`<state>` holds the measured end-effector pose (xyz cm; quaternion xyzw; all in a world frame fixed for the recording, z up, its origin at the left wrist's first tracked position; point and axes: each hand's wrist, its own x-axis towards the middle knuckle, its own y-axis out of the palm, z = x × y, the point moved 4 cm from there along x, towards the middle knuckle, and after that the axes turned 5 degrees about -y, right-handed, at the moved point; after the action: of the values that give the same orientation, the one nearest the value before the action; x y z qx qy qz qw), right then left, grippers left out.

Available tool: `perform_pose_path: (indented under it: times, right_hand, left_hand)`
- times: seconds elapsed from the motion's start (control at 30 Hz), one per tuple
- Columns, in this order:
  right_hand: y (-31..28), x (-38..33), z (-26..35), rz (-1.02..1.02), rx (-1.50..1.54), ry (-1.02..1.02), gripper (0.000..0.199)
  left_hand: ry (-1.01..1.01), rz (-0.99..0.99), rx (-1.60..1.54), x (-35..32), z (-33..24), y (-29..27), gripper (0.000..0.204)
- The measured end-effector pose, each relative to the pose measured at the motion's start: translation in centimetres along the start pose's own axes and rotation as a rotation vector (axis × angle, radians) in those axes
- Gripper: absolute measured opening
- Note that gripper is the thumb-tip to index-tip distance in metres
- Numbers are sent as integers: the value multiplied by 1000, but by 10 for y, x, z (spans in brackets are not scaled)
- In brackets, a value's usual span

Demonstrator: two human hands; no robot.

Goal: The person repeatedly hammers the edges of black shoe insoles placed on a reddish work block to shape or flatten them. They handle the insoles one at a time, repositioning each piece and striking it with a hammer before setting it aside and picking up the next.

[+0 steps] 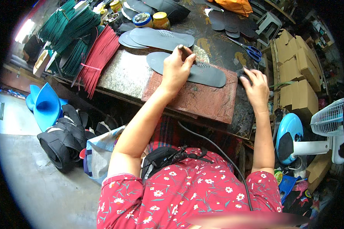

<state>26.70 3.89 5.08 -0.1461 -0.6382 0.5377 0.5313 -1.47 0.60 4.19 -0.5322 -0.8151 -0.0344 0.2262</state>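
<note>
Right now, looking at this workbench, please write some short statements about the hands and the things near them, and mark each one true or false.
1. The left hand holds a small tool on the dark shoe insole. True.
2. The insole lies on a green plastic tray. False: it lies on a reddish stone slab.
3. The right hand holds the scissors. False: the blue-handled scissors lie apart on the bench, farther back than that hand.
4. Bundles of green sticks and red sticks lie at the left of the bench. True.
5. A fan stands at the person's right. True.
</note>
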Motion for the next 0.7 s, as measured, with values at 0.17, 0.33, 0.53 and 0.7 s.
perform_pose_path:
  times: [0.17,0.33,0.53,0.7]
  right_hand:
    - [22,35,77,171,159,-533,57]
    - [25,66,89,377,423,-535,55]
    - [-25,118,106,-150,280,-753,48]
    - [37,178,142,-286,362,-594,38]
  left_hand:
    - [23,-121,123,-12,-3,-27,15]
    - [154,-247,23,-20,-4,-31,12]
    - [272,-385,-74,-25,-9,-39,10]
    - [178,-328,66,-20,-4,-36,10]
